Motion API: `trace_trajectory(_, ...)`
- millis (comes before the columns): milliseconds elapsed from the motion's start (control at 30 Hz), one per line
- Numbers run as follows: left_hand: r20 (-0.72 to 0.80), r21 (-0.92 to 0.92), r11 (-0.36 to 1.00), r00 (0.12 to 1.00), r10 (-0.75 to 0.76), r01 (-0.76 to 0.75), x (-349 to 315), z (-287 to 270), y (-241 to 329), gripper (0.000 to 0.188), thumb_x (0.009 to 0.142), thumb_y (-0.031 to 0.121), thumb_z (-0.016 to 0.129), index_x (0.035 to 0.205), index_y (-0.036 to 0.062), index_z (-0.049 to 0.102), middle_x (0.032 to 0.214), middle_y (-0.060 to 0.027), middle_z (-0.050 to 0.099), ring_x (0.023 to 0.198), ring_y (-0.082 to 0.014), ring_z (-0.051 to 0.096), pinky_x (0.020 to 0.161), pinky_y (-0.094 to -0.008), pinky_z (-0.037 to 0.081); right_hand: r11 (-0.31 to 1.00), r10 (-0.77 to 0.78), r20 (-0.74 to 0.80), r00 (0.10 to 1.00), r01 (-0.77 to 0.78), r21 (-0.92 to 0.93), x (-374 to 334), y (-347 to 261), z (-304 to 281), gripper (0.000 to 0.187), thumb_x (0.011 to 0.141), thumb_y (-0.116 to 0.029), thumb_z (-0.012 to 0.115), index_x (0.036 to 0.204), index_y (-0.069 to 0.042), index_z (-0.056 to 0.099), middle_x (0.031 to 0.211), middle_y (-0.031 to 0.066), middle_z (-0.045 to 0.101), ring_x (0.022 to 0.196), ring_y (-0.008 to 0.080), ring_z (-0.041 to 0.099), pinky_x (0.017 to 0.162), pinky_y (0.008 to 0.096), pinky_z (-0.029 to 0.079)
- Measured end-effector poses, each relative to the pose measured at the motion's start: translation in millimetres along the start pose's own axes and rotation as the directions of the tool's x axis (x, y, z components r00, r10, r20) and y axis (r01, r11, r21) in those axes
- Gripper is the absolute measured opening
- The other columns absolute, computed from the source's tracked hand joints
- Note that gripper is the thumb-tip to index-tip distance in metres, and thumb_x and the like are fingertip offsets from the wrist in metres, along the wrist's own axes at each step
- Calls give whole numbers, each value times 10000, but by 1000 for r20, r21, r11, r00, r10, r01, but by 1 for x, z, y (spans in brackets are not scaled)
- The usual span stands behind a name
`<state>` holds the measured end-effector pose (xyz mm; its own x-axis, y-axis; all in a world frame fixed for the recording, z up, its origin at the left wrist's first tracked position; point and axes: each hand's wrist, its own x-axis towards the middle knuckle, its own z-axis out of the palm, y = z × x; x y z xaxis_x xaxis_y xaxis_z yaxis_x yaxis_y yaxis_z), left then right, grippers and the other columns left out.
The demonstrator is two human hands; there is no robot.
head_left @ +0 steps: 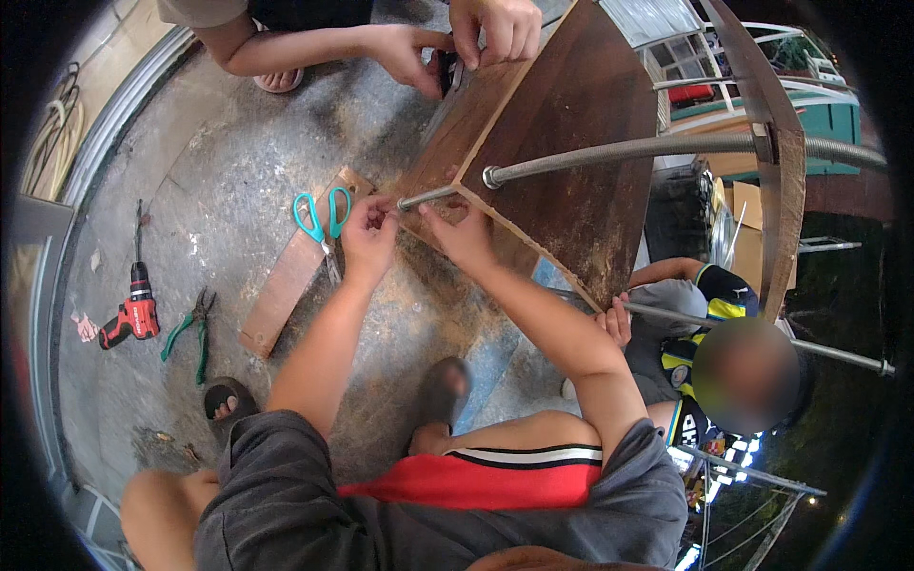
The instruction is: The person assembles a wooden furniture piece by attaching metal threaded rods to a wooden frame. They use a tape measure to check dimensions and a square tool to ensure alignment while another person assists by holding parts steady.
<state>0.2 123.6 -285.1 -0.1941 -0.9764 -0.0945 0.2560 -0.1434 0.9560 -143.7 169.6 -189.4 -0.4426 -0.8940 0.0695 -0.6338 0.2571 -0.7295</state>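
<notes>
My left hand is closed in a pinch right at the end of a threaded metal rod; whatever small thing is between its fingertips, I cannot make out. Just under the rod is my right hand, thumb and fingers apart, its tips close to the rod and to the board's lower corner. The rod end sticks out past a dark brown wooden board. A nut sits against the board's face, where a long threaded rod runs right to a second wooden panel.
On the floor lie teal-handled scissors over a wooden strip, green pliers and a red cordless drill. Another person's hands work at the board's far end. A crouching person's hand holds the lower right side by another rod.
</notes>
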Motion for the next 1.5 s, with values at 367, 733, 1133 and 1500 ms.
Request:
trace_trajectory(367,-176,-101,988,975,-136,119,-9,-4,-53,155,938,14,641,1083,-7,691,976,-64,709,879,-123,650,803,-255,515,937,22,-105,994,16,348,-15,-9,-20,475,960,-224,789,1341,-4,608,1328,65,652,1217,181,590,1045,332,452)
trace_trajectory(733,-183,-31,985,968,-171,168,-16,-11,-65,186,940,43,637,1108,-10,697,980,-74,720,869,-138,652,785,-269,514,897,156,-156,975,-74,436,-13,-41,-27,410,931,-241,824,1258,-27,699,1226,34,714,1128,177,630,1020,329,462)
trace_trajectory(1133,-238,-31,992,963,-124,120,-11,7,-48,151,930,38,645,1059,-13,706,932,-80,721,846,-137,648,778,-298,521,816,162,-280,946,31,578,-2,-23,-8,365,922,-57,793,1262,-31,661,1249,33,660,1105,153,603,969,315,480)
trace_trajectory(1500,-58,-216,970,991,-124,109,-9,17,30,189,955,32,642,1133,-6,695,954,-28,697,853,-96,622,786,-251,497,718,171,-292,941,84,691,0,-17,-6,394,920,-14,773,1291,-40,642,1276,39,647,1136,166,604,969,326,488)
